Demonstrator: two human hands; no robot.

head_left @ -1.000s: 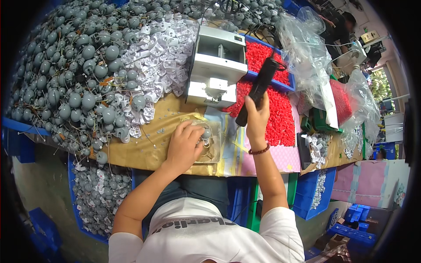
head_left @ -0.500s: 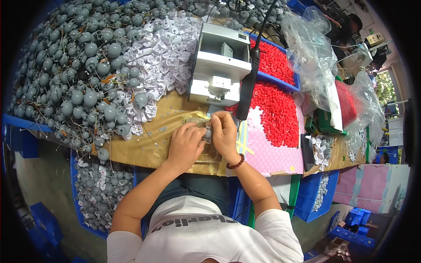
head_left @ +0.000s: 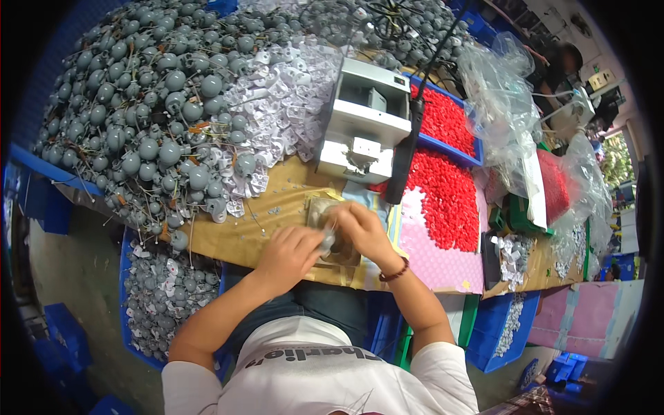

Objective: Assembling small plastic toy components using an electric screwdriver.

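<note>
My left hand is closed with its fingertips on a small grey ball-shaped part, which is smeared by motion. Just to its right, my right hand has thumb and forefinger pinched together above the ball. What that pinch holds is too blurred to make out. Both hands are over a worn, taped pad at the bench's near edge. Beyond them stands a silver-and-white machine with a small white block on its front.
Grey ball-shaped parts with wires are heaped on the left, beside white plastic pieces. On the right are small red parts and a blue tray. A black bar-shaped tool stands by the machine. Below the bench is a blue bin.
The whole view has shifted, with the bench now lower and further right. Against the bench, my left hand has drawn left and nearer with the grey ball; the right hand moved slightly nearer.
</note>
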